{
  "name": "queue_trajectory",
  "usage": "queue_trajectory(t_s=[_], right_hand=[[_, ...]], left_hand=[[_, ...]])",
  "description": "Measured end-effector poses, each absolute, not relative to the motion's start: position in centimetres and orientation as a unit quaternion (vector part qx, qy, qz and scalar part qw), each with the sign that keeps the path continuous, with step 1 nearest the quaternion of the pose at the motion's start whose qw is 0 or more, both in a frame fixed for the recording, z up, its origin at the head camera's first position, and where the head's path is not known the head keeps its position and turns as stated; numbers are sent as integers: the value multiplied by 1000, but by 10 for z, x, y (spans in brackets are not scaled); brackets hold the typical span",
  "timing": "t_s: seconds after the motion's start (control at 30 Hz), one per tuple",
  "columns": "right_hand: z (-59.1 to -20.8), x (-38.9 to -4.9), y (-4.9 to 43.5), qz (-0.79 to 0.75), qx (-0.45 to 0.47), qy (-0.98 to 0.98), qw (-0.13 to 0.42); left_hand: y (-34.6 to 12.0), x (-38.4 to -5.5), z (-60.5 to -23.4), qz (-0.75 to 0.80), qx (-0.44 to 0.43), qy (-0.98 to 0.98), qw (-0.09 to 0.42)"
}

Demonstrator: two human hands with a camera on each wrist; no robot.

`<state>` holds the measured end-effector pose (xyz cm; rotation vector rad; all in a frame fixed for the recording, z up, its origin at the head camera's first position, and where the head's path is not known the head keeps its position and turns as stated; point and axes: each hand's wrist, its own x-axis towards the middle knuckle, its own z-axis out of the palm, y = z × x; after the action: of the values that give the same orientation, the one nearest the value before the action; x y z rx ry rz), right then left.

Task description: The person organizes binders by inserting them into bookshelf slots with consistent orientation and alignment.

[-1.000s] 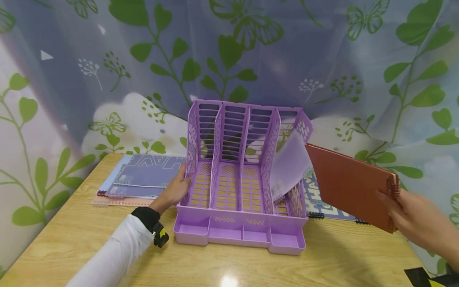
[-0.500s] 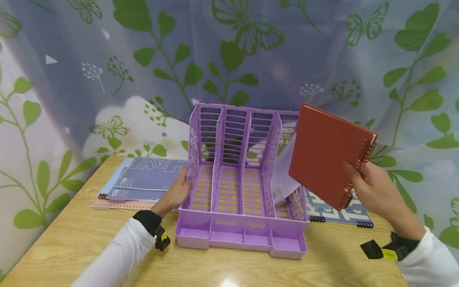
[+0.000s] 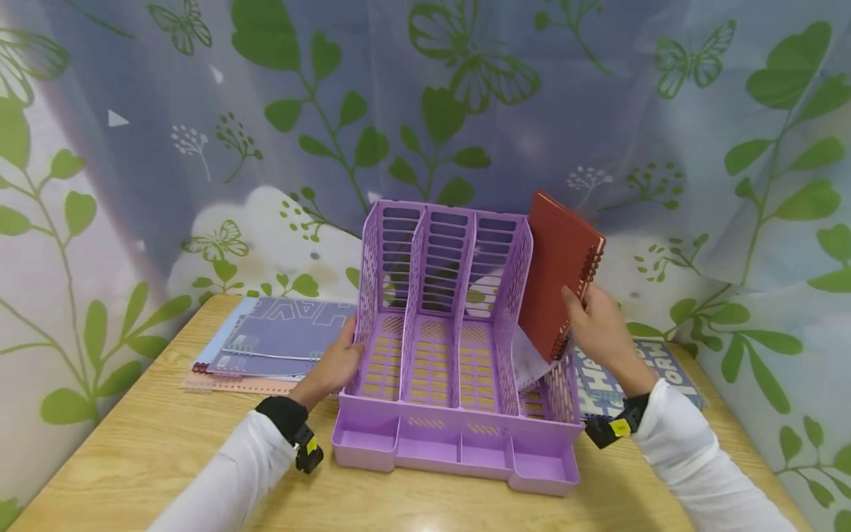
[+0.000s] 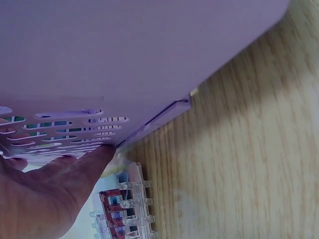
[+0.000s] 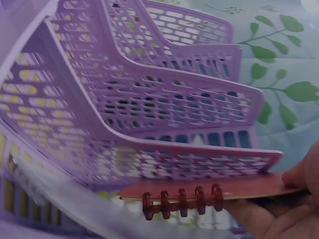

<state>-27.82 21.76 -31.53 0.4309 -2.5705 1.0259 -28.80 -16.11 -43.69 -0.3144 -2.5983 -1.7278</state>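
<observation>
A purple desktop file organizer (image 3: pixel 459 417) stands on the table, with upright dividers and a row of small front trays. My left hand (image 3: pixel 337 362) rests against its left outer wall; the left wrist view shows the thumb and fingers touching the slotted side. My right hand (image 3: pixel 601 329) pinches a red-brown spiral notebook (image 3: pixel 555 270) by its coil edge. That notebook is upright and slightly tilted, over the rightmost compartment and close beside its divider (image 5: pixel 199 159). A pale, translucent-covered notebook (image 3: pixel 530 362) leans inside that same compartment, partly hidden by the red-brown one.
Left of the organizer lies a stack of spiral notebooks (image 3: pixel 279 332), with blue, grey-blue and peach covers. More blue lettered notebooks (image 3: pixel 665 369) lie on the right, partly behind the right arm. A leaf-patterned cloth (image 3: pixel 319 96) hangs behind the wooden table (image 3: pixel 133 443).
My right hand has brought the red-brown notebook leftward from the right side and turned it more upright, over the rightmost compartment. The left hand has kept its place on the organizer.
</observation>
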Motion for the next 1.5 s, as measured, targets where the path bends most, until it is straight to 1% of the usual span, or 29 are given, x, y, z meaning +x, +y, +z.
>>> queue_trajectory(t_s=[0.17, 0.33, 0.43, 0.53, 0.67, 0.77, 1.0, 1.13, 1.4, 1.43, 1.5], right_hand=[[-328, -288, 209, 377, 190, -900, 111], [-335, -294, 205, 373, 204, -900, 96], [-341, -294, 204, 395, 212, -891, 72], [-352, -294, 202, 418, 236, -877, 27], [-366, -293, 200, 411, 270, -870, -38], [-371, -293, 200, 393, 274, -876, -60], [-369, -293, 203, 362, 271, -891, -28], [-368, -290, 207, 359, 262, -895, -28], [-351, -263, 231, 333, 231, -914, -2], [-348, -258, 236, 332, 234, -914, 8], [-345, -251, 247, 334, 253, -907, 46]], left_hand=[[-160, -289, -437, -545, -101, -832, 6], [-160, -291, -434, -545, -107, -832, 6], [-160, -291, -433, -546, -107, -831, 8], [-161, -291, -432, -548, -109, -829, 10], [-161, -291, -432, -551, -108, -828, 8], [-160, -292, -432, -552, -105, -827, 8], [-160, -293, -432, -554, -105, -826, 11], [-160, -293, -434, -556, -103, -825, 9], [-160, -290, -437, -558, -98, -824, -2], [-160, -290, -437, -559, -97, -824, -3], [-161, -290, -437, -558, -97, -824, -3]])
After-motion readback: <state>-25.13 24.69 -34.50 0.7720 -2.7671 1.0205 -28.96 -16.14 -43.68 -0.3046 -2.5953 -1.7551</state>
